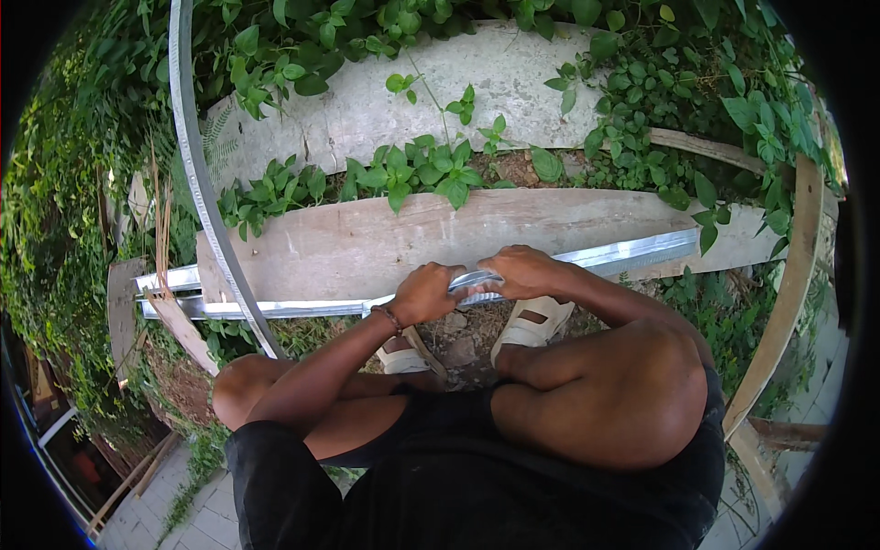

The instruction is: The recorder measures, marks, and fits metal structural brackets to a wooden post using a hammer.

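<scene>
My left hand (426, 293), with a cord bracelet at the wrist, and my right hand (513, 269) grip a shiny galvanized metal channel (623, 252) close together at its middle, where a short piece looks bent or twisted between my fingers. The channel runs sideways along the near edge of a weathered plywood board (394, 229). At the left end, more silver channel (165, 280) shows beside and under the board. My knees are bent, and my feet in pale sandals (522, 325) are just below the channel.
A long perforated metal strip (211, 211) stands up on the left, crossing the board. Another grey board (376, 101) lies farther back among leafy plants (687, 82). Wooden planks (788, 275) lean on the right. Paving (192, 504) and dark openings show at the lower left.
</scene>
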A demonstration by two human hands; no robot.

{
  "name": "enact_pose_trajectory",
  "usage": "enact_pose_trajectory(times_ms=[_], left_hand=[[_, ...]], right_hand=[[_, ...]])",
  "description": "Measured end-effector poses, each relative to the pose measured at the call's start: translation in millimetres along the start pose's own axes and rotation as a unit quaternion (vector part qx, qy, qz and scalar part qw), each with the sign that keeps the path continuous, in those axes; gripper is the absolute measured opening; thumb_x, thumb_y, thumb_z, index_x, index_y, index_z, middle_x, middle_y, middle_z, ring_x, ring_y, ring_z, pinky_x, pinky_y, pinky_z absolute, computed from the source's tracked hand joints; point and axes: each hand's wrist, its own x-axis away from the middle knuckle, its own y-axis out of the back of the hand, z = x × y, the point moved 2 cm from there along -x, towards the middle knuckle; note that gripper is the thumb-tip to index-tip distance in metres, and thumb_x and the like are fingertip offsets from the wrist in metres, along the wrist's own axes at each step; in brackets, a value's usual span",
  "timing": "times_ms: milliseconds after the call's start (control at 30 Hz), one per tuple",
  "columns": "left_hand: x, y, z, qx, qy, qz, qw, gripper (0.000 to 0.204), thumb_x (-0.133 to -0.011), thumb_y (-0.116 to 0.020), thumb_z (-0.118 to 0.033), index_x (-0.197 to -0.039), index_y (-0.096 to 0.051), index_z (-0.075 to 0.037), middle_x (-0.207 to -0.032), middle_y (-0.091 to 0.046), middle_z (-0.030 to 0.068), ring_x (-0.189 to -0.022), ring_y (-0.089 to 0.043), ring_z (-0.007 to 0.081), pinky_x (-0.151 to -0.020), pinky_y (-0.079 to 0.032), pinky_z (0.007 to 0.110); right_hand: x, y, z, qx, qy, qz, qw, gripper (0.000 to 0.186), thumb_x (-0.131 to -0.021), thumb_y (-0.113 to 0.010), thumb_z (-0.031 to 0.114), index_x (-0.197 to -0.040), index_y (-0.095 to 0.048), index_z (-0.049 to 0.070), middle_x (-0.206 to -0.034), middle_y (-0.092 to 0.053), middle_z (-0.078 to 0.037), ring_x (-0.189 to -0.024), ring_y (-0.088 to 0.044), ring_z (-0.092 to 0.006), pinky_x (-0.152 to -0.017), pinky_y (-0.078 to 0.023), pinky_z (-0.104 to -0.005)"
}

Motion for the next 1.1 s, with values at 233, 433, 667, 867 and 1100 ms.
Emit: enact_pose_trajectory(times_ms=[233, 433, 667, 867, 1100], left_hand=[[-0.7, 33.5, -4.1, 0.018, -0.039, 0.032, 0.999, 0.037, -0.096, -0.063, -0.041, -0.110, -0.068, -0.006, -0.093, -0.072, 0.0228, -0.092, -0.068, 0.0436, -0.084, -0.053, 0.051], [9.8, 35.7, 2.9, -0.033, -0.033, 0.010, 0.999, 0.043, -0.096, -0.063, -0.043, -0.113, -0.066, -0.004, -0.092, -0.071, 0.0236, -0.090, -0.068, 0.0430, -0.083, -0.053, 0.051], [-5.3, 6.2, -5.7, -0.044, 0.026, 0.021, 0.998, 0.039, -0.096, -0.061, -0.039, -0.117, -0.067, -0.008, -0.097, -0.072, 0.0226, -0.094, -0.069, 0.0420, -0.085, -0.054, 0.050], [-11.6, 25.2, -14.9, -0.015, -0.018, 0.036, 0.999, 0.040, -0.095, -0.062, -0.042, -0.110, -0.070, -0.006, -0.093, -0.072, 0.0216, -0.093, -0.069, 0.0417, -0.084, -0.054, 0.050], [4.0, 52.3, -3.4, -0.057, -0.022, 0.076, 0.995, 0.038, -0.095, -0.064, -0.038, -0.104, -0.069, -0.002, -0.091, -0.071, 0.0239, -0.092, -0.069, 0.0417, -0.082, -0.053, 0.051]], right_hand=[[0.4, 19.2, 5.8, 0.004, -0.001, -0.005, 1.000, 0.045, -0.097, -0.059, 0.044, -0.113, -0.065, 0.002, -0.083, -0.068, -0.025, -0.091, -0.067, -0.0435, -0.084, -0.049, -0.0530], [15.2, 35.8, -3.7, 0.026, -0.026, 0.012, 0.999, 0.047, -0.096, -0.060, 0.046, -0.115, -0.066, 0.004, -0.088, -0.068, -0.025, -0.093, -0.066, -0.0432, -0.084, -0.049, -0.0521], [3.1, 2.3, -3.5, 0.016, -0.022, 0.010, 1.000, 0.045, -0.095, -0.061, 0.043, -0.118, -0.068, 0.005, -0.092, -0.070, -0.024, -0.096, -0.067, -0.0433, -0.088, -0.051, -0.0512], [11.0, 11.0, -12.2, -0.002, -0.038, 0.006, 0.999, 0.046, -0.096, -0.060, 0.045, -0.119, -0.067, 0.005, -0.093, -0.070, -0.024, -0.093, -0.067, -0.0427, -0.089, -0.051, -0.0509], [17.3, 16.1, -29.9, -0.001, -0.008, -0.047, 0.999, 0.050, -0.097, -0.058, 0.049, -0.116, -0.068, 0.004, -0.089, -0.069, -0.024, -0.091, -0.066, -0.0431, -0.088, -0.049, -0.0516]])
